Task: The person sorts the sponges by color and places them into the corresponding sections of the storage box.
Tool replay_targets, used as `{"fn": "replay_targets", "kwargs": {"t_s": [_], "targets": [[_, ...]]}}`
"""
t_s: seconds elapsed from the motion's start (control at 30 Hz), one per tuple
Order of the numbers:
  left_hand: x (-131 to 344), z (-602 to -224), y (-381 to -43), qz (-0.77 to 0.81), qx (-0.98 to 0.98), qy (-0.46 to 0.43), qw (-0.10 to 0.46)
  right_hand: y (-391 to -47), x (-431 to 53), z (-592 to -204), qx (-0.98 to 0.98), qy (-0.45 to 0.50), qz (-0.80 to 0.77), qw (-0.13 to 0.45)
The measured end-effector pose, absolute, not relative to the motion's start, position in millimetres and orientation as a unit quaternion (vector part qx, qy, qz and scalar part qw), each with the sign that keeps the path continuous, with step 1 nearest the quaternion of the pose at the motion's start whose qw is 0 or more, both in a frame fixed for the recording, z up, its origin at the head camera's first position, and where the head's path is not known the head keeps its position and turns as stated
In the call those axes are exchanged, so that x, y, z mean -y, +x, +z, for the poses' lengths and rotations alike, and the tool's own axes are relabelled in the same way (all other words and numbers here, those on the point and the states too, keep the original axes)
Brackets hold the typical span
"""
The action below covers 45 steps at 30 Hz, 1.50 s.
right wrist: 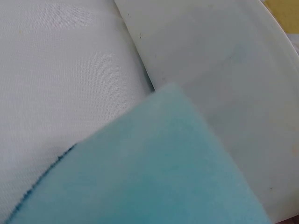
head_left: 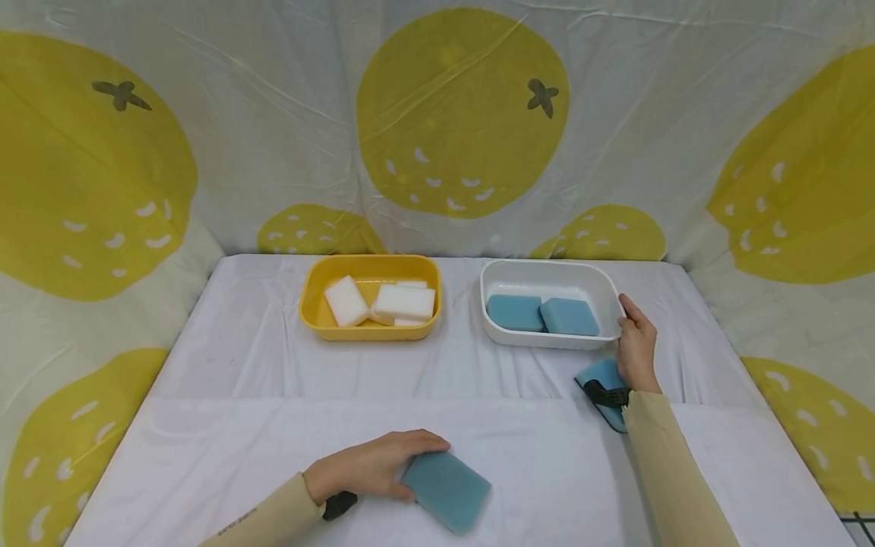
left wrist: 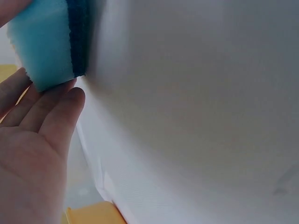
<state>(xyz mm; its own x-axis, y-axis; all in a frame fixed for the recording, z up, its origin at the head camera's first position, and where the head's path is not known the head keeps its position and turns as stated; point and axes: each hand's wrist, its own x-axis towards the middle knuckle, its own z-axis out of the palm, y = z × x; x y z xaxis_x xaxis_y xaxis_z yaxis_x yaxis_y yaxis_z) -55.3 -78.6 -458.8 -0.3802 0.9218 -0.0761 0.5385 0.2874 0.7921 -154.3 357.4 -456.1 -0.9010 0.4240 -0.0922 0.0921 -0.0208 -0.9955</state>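
Note:
My left hand (head_left: 379, 462) holds a blue sponge (head_left: 450, 490) by its near left edges, with thumb and fingers on opposite sides. In the left wrist view the sponge (left wrist: 44, 44) shows a dark blue scouring layer facing the white cloth. My right hand (head_left: 637, 346) grips the right end of a white tub (head_left: 540, 339). Inside the tub lie two blue sponges (head_left: 515, 312). Below my right wrist is another blue sponge (head_left: 604, 371), partly hidden by the wrist strap; it fills the lower right wrist view, close to the tub's wall (right wrist: 224, 70).
A yellow tub (head_left: 313, 323) with several white sponges (head_left: 405, 301) stands left of the white tub. White cloth (head_left: 225, 433) covers the table. Behind and at both sides hangs a fruit-patterned curtain (head_left: 273, 137).

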Motion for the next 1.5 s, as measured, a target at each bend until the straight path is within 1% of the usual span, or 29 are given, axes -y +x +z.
{"fn": "replay_targets", "kwargs": {"t_s": [0.1,0.37,0.63,0.87,1.07,1.17,1.4,1.5], "targets": [[79,-457,-56,0.348,-0.761,0.479,0.265,-154,-357,-456,0.686,-0.189,0.692,0.122],[80,-443,-65,0.360,-0.774,0.473,0.218,-153,-357,-453,0.684,-0.189,0.695,0.114],[79,-425,-84,0.382,-0.782,0.453,0.191,-153,-356,-453,0.686,-0.194,0.693,0.110],[77,-406,-101,0.387,-0.797,0.439,0.153,-153,-357,-457,0.682,-0.181,0.698,0.125],[74,-392,-115,0.376,-0.803,0.448,0.114,-153,-357,-458,0.685,-0.178,0.695,0.127],[73,-386,-120,0.370,-0.807,0.448,0.104,-153,-357,-457,0.685,-0.182,0.694,0.124],[65,-374,-134,0.370,-0.808,0.445,0.109,-153,-356,-455,0.687,-0.185,0.692,0.122],[61,-371,-142,0.371,-0.806,0.449,0.102,-154,-356,-455,0.689,-0.188,0.689,0.120]]}}
